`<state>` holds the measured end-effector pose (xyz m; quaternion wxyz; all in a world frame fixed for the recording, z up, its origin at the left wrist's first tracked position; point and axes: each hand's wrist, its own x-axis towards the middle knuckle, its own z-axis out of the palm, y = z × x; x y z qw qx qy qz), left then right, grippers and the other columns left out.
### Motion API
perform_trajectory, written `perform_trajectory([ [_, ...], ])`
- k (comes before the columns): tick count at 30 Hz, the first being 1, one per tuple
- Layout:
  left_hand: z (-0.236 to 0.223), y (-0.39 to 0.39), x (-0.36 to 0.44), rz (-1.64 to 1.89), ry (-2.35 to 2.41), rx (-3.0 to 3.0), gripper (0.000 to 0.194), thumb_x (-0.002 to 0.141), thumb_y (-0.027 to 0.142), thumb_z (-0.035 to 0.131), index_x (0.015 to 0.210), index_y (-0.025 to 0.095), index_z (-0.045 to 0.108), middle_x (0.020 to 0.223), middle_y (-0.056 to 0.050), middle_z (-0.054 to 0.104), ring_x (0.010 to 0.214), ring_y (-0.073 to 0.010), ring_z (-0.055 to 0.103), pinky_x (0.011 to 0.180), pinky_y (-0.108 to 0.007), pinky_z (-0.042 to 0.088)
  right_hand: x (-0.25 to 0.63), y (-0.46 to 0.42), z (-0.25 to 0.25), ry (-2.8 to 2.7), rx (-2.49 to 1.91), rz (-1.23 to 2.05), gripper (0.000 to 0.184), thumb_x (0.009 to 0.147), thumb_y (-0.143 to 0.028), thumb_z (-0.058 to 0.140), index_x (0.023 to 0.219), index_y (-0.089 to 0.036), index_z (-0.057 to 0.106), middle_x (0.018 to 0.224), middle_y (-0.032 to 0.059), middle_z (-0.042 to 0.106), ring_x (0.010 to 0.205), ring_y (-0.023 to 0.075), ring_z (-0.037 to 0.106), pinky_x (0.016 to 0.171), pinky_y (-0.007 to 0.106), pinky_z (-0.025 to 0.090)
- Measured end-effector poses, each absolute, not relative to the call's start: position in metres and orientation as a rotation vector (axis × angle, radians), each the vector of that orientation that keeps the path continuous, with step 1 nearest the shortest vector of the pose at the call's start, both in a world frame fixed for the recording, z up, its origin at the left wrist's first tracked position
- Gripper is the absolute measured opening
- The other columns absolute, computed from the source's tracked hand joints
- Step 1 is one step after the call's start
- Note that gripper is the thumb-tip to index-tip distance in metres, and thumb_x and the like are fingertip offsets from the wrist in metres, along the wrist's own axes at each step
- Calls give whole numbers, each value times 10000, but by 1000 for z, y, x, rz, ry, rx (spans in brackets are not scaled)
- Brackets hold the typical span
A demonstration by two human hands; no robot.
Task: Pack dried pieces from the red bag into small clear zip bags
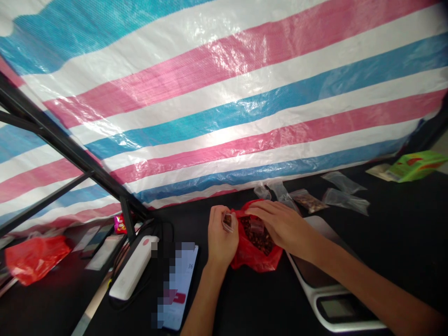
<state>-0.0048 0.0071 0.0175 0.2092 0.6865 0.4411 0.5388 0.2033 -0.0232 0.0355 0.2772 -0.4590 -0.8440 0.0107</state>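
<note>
A red plastic bag [252, 259] lies open on the black table, filled with small brown pieces. My left hand [221, 238] is closed on a small clear pouch [227, 220] at the bag's left rim. My right hand [282, 225] lies over the bag's open mouth with fingers bent down among the brown pieces, pinching something I cannot make out. My right forearm crosses a white kitchen scale [327, 298].
Several small clear pouches [345, 199] lie behind the scale; one holds brown bits [308, 199]. A phone [182, 284] and a white power bank [133, 268] sit left. A green pack [416, 165] is far right, another red bag [33, 256] far left. A striped tarp [224, 93] hangs behind.
</note>
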Motion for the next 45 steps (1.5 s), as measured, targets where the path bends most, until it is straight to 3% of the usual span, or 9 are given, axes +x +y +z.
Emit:
perform_trajectory([
  [3, 17, 7, -5, 1494, 1228, 1940, 58, 955, 196, 625, 909, 225, 603, 902, -20, 560, 799, -174, 554, 747, -284, 436, 207, -22, 29, -2306, -1170, 50, 725, 782, 42, 498, 1422, -280, 615, 1641, 68, 490, 1436, 263, 523, 1139, 450, 461],
  [5, 17, 7, -5, 1485, 1234, 1943, 61, 963, 195, 614, 913, 225, 598, 900, -18, 554, 798, -174, 554, 748, -286, 437, 207, -23, 28, -2342, -1195, 72, 802, 738, 52, 502, 1450, -304, 595, 1702, 53, 403, 1438, 277, 530, 1131, 478, 474],
  [11, 17, 8, -6, 1481, 1240, 1946, 69, 962, 188, 612, 908, 226, 596, 898, -19, 556, 791, -174, 552, 738, -288, 435, 204, -24, 34, -2381, -1218, 115, 850, 695, 72, 492, 1456, -293, 602, 1725, 64, 354, 1403, 285, 576, 1141, 492, 485],
  [18, 15, 10, -7, 1449, 1273, 2002, 76, 1000, 208, 575, 926, 224, 564, 911, -12, 538, 813, -170, 545, 753, -286, 442, 205, -21, 28, -2304, -1137, 47, 827, 767, 62, 487, 1509, -299, 553, 1741, 56, 317, 1515, 293, 450, 1202, 517, 434],
  [28, 16, 9, -8, 1449, 1283, 2024, 74, 995, 195, 577, 926, 220, 568, 906, -11, 540, 797, -162, 546, 736, -280, 447, 204, -26, 32, -2291, -1231, 74, 955, 736, 57, 482, 1595, -356, 424, 1732, 41, 342, 1247, 258, 699, 942, 364, 603],
  [31, 16, 10, -9, 1448, 1294, 2025, 74, 998, 209, 572, 925, 221, 563, 912, -14, 540, 805, -166, 548, 741, -282, 447, 203, -27, 37, -2315, -1237, 99, 802, 763, 42, 487, 1482, -307, 553, 1637, 71, 489, 1194, 261, 712, 918, 372, 588],
  [34, 13, 12, -10, 1433, 1355, 2016, 80, 994, 227, 573, 915, 223, 558, 917, -20, 542, 816, -176, 556, 754, -291, 446, 203, -26, 41, -2371, -1226, 184, 546, 791, 41, 484, 1187, -264, 703, 1292, 54, 715, 1089, 237, 718, 911, 367, 554],
  [42, 5, 16, -13, 1170, 1445, 1909, 124, 936, 315, 646, 950, 232, 555, 876, -12, 591, 797, -192, 597, 756, -304, 455, 200, -25, 26, -2401, -1309, 130, 131, 975, -186, 603, 1067, -221, 689, 1034, 74, 728, 1051, 285, 634, 948, 447, 484],
  [45, 2, 14, -13, 1036, 1510, 1934, 208, 901, 362, 691, 895, 237, 525, 855, -12, 596, 814, -205, 599, 754, -308, 440, 201, -24, 23, -2383, -1350, 110, 149, 946, -146, 623, 1075, -201, 672, 1058, 86, 731, 1045, 291, 622, 926, 447, 479],
])
